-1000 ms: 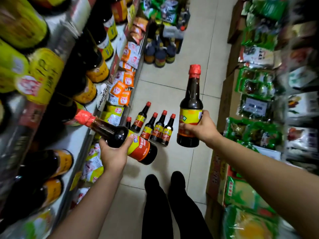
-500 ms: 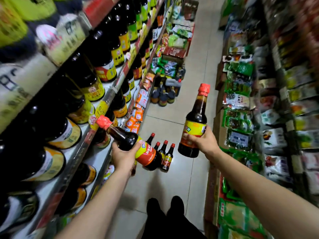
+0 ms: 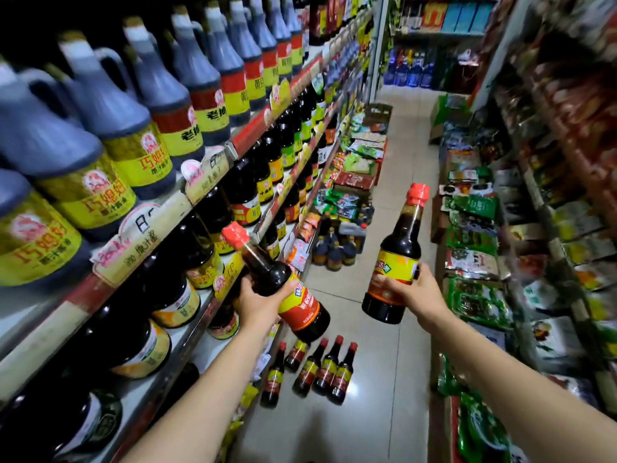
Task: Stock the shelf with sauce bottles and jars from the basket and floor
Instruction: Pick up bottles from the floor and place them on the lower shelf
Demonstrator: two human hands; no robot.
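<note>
Gripped round the belly by left hand (image 3: 258,300), fingers curled: dark glass sauce bottle with red cap and yellow-red label (image 3: 271,275), tilted, cap toward the metal shelf (image 3: 192,339) edge. Held upright in right hand (image 3: 414,292), fingers wrapped over the label: second dark red-capped bottle (image 3: 399,248), out over the aisle. Below, standing on pale glossy floor tiles (image 3: 377,402): five small red-capped bottles (image 3: 329,369). Narrow aisle, stocked both sides.

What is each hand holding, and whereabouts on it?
The left hand grips a tilted sauce bottle round its mid-body; the right hand grips an upright sauce bottle round its labelled body.
</note>
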